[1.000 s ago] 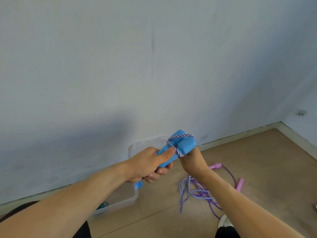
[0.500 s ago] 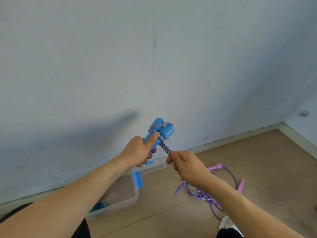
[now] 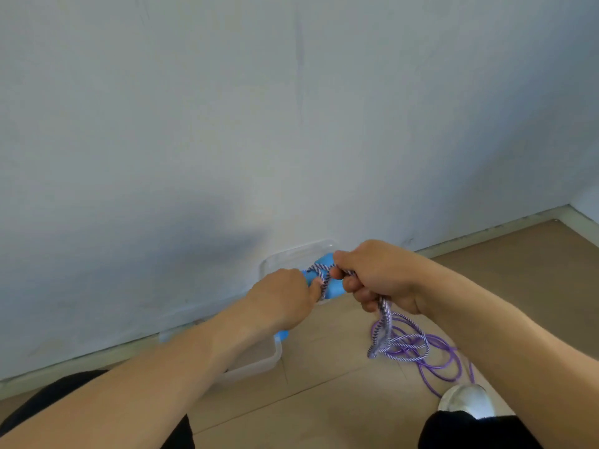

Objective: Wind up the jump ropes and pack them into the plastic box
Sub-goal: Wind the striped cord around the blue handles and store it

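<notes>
While left hand (image 3: 282, 296) is gripping blue handles (image 3: 327, 280) above the box (image 3: 269, 354), right hand (image 3: 376, 277) is pinching limp, light rope (image 3: 384, 311); grab near handles.

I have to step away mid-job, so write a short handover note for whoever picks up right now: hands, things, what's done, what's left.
Left hand grips the blue handles, held together.
Right hand grips the striped rope, pulling a turn across the handles.
Done: a few turns wound on.
Left: the rest of the striped rope hangs to the floor in loose loops; the purple rope lies unwound beside them. The plastic box sits open by the wall, below the left arm; neither rope is packed.
</notes>
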Action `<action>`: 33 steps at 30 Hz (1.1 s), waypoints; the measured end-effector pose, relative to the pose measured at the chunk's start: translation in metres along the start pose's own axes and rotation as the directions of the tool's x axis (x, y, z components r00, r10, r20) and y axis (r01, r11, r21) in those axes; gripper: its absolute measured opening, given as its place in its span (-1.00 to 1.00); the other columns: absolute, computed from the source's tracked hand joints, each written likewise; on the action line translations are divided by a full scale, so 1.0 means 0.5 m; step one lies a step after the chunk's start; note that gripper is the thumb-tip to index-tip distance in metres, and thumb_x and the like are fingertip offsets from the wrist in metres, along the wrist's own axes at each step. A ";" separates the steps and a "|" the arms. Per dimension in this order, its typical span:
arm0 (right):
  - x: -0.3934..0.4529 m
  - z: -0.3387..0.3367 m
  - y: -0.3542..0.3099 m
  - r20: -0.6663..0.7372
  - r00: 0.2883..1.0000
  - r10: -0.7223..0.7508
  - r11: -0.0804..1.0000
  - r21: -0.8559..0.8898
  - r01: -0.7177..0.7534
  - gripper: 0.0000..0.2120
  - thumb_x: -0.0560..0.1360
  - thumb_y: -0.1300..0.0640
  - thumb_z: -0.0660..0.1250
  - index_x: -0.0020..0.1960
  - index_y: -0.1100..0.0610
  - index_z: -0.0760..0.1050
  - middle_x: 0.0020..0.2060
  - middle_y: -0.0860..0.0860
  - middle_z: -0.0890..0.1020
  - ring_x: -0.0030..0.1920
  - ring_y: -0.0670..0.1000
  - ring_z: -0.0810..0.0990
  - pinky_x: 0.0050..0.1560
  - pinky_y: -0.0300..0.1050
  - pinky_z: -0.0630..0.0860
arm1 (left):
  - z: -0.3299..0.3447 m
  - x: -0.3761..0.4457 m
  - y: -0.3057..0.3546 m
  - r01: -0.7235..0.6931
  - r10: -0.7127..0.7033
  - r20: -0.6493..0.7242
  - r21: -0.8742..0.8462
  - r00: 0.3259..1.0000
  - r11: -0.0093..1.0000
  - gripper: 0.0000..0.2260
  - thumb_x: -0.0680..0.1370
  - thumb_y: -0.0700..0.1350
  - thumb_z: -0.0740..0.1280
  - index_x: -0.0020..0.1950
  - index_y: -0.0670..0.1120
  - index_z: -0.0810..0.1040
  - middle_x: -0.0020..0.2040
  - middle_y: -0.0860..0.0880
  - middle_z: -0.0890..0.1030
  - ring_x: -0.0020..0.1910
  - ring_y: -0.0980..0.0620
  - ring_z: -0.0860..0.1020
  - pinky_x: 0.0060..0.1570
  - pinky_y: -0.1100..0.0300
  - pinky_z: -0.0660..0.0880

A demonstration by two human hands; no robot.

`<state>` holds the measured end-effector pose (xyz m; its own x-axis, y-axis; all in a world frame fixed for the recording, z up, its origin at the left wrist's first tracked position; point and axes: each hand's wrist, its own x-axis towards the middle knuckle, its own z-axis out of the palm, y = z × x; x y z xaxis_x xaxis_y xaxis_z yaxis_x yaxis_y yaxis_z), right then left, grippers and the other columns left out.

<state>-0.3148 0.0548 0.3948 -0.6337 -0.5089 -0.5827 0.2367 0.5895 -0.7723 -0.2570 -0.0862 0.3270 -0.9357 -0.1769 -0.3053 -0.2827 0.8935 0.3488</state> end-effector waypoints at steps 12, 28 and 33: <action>0.077 -0.091 0.050 0.257 0.966 -0.003 0.887 -0.446 0.122 -0.73 0.52 0.00 0.39 -0.24 0.16 0.59 -0.58 -0.12 0.28 -0.50 -0.09 0.25 -0.42 -0.24 0.30 | 0.024 -0.038 0.015 -0.427 0.414 0.343 -0.039 0.843 0.903 -0.45 0.59 0.34 0.00 -0.24 -0.06 0.47 -0.34 -0.06 0.49 -0.38 0.04 0.44 -0.29 0.10 0.41; 0.070 -0.106 0.074 0.331 0.862 -0.384 0.901 0.339 0.271 -0.68 0.47 0.28 0.24 0.22 0.20 0.51 0.13 0.06 0.64 0.17 0.00 0.60 0.29 -0.05 0.48 | -0.036 -0.034 0.005 0.268 0.455 0.413 -0.897 0.789 0.351 -0.39 0.48 0.42 0.05 -0.31 -0.12 0.41 -0.53 0.02 0.31 -0.64 0.16 0.18 -0.58 0.35 0.04; 0.087 -0.058 0.082 0.333 0.847 -0.415 0.878 0.391 0.276 -0.59 0.44 0.35 0.31 0.27 0.42 0.43 0.27 0.33 0.47 0.34 0.27 0.43 0.50 0.22 0.20 | -0.054 -0.018 -0.009 0.299 0.496 0.361 -0.932 0.790 0.203 -0.40 0.44 0.44 0.08 -0.28 -0.11 0.42 -0.52 -0.01 0.25 -0.65 0.12 0.16 -0.59 0.38 0.13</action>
<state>-0.3542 0.0750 0.3453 -0.3892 -0.8846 -0.2570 0.3210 0.1312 -0.9379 -0.2528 -0.0998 0.3521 -0.8028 0.4526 -0.3883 -0.5342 -0.2565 0.8055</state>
